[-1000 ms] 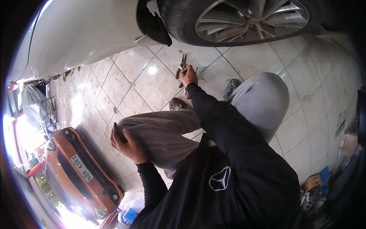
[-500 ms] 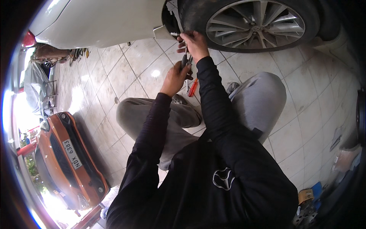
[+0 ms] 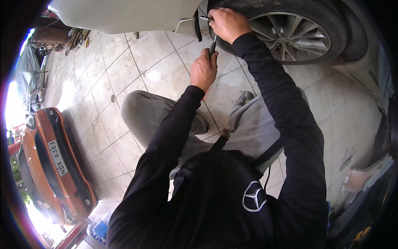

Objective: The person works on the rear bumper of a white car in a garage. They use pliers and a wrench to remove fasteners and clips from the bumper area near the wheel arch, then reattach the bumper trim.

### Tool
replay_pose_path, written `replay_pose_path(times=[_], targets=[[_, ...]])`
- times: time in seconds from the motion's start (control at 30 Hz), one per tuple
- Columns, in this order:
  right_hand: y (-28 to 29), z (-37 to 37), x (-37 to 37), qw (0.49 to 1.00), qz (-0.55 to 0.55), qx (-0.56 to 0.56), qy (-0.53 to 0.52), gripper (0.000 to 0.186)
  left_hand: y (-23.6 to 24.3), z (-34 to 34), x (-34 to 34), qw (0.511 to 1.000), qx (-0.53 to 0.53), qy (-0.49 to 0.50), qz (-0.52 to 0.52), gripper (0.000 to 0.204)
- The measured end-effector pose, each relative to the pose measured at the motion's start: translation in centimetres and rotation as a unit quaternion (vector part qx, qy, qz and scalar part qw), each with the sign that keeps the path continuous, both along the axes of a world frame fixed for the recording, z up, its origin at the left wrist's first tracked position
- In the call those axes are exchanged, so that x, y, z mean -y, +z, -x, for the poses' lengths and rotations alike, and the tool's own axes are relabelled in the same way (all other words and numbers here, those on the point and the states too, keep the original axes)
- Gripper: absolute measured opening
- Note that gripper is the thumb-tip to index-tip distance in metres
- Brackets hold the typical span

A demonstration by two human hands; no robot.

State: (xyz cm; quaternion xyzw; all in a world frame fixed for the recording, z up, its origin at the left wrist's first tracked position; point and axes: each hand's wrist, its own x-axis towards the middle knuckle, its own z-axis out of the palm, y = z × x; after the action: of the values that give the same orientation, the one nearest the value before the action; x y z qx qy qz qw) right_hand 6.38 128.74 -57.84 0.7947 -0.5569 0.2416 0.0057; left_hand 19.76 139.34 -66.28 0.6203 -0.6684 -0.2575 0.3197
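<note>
My right hand [image 3: 227, 25] is at the car's wheel arch edge [image 3: 196, 25], in front of the tire [image 3: 251, 57], its fingers closed on a small silver cylindrical piece [image 3: 204, 18]. My left hand [image 3: 202, 69] is below it, closed around a tool with a dark handle [image 3: 212, 49] and a thin metal shaft that reaches up to my right hand. The white body panel [image 3: 120, 14] lies left of the wheel arch, with a pale bracket-like edge near my hands. The spoked rim [image 3: 282, 38] is right of my right hand. Both knees are bent under my arms.
Below me is a tiled floor [image 3: 107, 87], with my shoes on it. An orange car [image 3: 45, 149] stands at the left. Scattered tools [image 3: 76, 39] and a covered object [image 3: 29, 74] lie at the upper left. Cardboard pieces [image 3: 356, 178] sit at the lower right.
My right hand has risen from the floor tools to the wheel arch. My left hand has left my knee, taken hold of the dark-handled tool and moved up with it.
</note>
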Motion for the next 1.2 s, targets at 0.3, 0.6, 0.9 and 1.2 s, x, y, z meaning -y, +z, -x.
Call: replay_pose_path(times=[0.3, 0.6, 0.9, 1.2], targets=[[3.3, 1.9, -1.6, 0.977, -0.152, 0.088, 0.125, 0.023, -11.7, -4.9, -4.0, 0.963, -0.103, 0.168, -0.185, 0.036], [-6.1, -5.9, 2.3, 0.826, -0.270, 0.491, -0.065, 0.026, -26.4, -11.9, -2.4, 0.856, -0.028, 0.322, -0.403, 0.031], [-11.2, -9.9, 2.4, 0.544, -0.158, 0.816, -0.114, 0.018, -22.6, -5.6, -2.7, 0.889, 0.295, 0.138, -0.323, 0.039], [-8.3, -10.8, 1.2, 0.411, -0.142, 0.896, -0.088, 0.016, -29.4, -6.7, -3.5, 0.927, 0.182, -0.014, -0.329, 0.032]])
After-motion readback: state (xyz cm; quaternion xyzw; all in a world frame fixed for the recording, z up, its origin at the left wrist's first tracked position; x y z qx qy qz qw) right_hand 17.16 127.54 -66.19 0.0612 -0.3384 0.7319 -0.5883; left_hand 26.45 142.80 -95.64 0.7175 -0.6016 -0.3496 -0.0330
